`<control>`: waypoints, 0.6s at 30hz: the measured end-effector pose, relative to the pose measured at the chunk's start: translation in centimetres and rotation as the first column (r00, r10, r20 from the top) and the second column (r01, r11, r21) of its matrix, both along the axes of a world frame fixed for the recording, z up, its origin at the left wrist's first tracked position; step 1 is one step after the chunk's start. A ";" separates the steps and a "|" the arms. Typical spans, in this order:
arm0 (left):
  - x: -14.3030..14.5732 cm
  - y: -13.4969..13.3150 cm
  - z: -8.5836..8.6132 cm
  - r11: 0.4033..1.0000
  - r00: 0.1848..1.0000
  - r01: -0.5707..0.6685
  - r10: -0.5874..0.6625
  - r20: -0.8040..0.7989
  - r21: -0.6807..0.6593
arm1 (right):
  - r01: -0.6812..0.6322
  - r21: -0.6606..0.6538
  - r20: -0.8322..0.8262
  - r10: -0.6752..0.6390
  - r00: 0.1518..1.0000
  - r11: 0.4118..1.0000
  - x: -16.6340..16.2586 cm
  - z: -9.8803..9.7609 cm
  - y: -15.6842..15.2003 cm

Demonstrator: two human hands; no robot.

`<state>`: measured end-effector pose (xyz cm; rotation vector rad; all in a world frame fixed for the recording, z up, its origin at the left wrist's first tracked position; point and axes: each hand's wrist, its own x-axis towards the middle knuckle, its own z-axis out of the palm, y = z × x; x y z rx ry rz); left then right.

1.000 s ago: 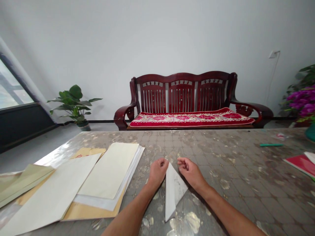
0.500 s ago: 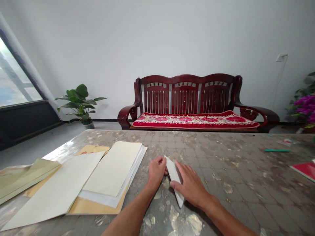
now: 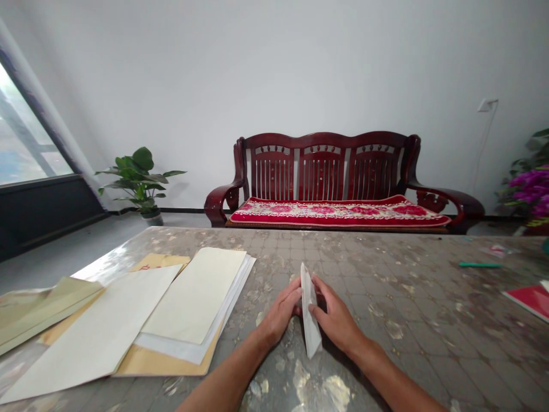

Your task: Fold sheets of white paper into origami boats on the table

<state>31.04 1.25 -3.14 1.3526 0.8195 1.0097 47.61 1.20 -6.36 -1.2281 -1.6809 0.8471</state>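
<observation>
"Hands?"
"Right hand point(image 3: 337, 316) pinching folded paper point(image 3: 309, 326); left hand point(image 3: 279, 315) touching its left side, can't tell if gripping."
"Paper?"
"Between them, over the tabletop point(image 3: 398, 297)."
"Doing it well?"
"Align edges, press evenly, spare the tip."

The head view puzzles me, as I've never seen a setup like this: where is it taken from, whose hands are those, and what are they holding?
There's no machine here: these are a person's own bare hands. The camera is worn on their head, looking forward and down, so you see roughly what they see.

The left hand and right hand hold a white folded paper upright between them, above the patterned table.

To the left lie a cream sheet and other papers. To the right are a thin green item, perhaps a pen, and something flat and red. Beyond the table stands a dark wooden bench.
</observation>
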 end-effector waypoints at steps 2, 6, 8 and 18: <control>-0.1 0.1 0.0 0.998 0.997 0.061 -0.061 0.039 -0.016 | 0.005 0.014 -0.077 -0.004 0.997 1.000 0.0 -0.1 0.1; 0.0 0.1 0.1 0.997 0.997 0.073 -0.073 0.009 0.032 | 0.036 0.058 -0.146 -0.028 0.989 0.998 0.1 0.3 0.1; 0.1 0.1 0.1 0.992 0.997 0.063 -0.058 -0.054 0.107 | 0.047 0.080 -0.113 -0.037 0.993 0.996 0.1 0.6 0.1; 0.1 1.2 -1.0 0.994 0.998 0.012 -0.005 -0.068 0.105 | -0.010 0.031 -0.214 0.016 0.977 0.999 0.7 0.8 0.4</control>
